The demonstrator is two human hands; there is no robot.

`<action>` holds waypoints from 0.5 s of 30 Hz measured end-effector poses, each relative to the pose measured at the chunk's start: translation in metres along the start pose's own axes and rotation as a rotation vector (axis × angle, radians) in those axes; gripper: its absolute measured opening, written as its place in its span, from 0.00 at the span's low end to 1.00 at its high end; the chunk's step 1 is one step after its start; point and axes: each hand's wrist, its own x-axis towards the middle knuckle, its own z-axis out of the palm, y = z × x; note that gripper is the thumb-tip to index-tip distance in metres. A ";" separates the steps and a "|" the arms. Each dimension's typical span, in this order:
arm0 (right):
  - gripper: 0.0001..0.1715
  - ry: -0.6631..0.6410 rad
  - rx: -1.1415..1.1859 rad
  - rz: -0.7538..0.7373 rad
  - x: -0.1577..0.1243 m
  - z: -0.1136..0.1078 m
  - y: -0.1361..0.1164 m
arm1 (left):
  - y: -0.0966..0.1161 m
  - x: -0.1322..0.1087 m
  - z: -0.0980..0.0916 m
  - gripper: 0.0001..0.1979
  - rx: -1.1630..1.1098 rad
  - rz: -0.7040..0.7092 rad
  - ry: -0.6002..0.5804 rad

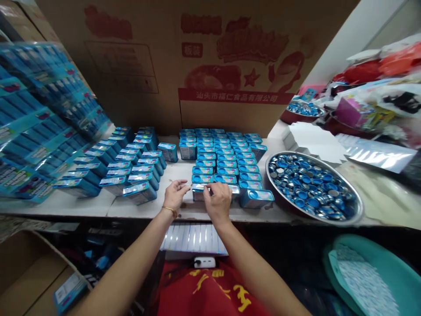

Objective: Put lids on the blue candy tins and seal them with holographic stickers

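My left hand (175, 194) is just left of the front row of small blue boxes, its thumb and fingertips pinched together; anything between them is too small to make out. My right hand (218, 199) is curled over the top of a blue box (198, 195) at the front of the middle block, fingertips pressed together and partly hiding it. What those fingers hold, if anything, is hidden. Behind the hands, upright blue boxes (226, 170) stand in tight columns, many with a round blue piece on top. To the right, another front box (256, 198) sits slightly askew.
More blue boxes (140, 193) stand in slanting rows at left, beside stacked display packs (42, 127). A metal bowl (360, 210) of round blue-and-silver caps is at right. A large carton (131, 105) walls off the back. Below right is a green basin (332, 259).
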 end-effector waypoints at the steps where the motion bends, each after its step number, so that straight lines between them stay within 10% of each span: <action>1: 0.08 -0.018 -0.033 -0.014 0.002 0.000 0.001 | -0.002 0.001 0.001 0.19 0.006 0.002 -0.008; 11: 0.14 -0.256 -0.259 -0.292 0.012 -0.026 0.000 | -0.026 -0.004 -0.021 0.16 0.337 0.132 -0.035; 15: 0.16 -0.293 -0.236 -0.363 0.006 -0.043 0.011 | -0.019 -0.042 -0.039 0.13 0.722 0.364 -0.286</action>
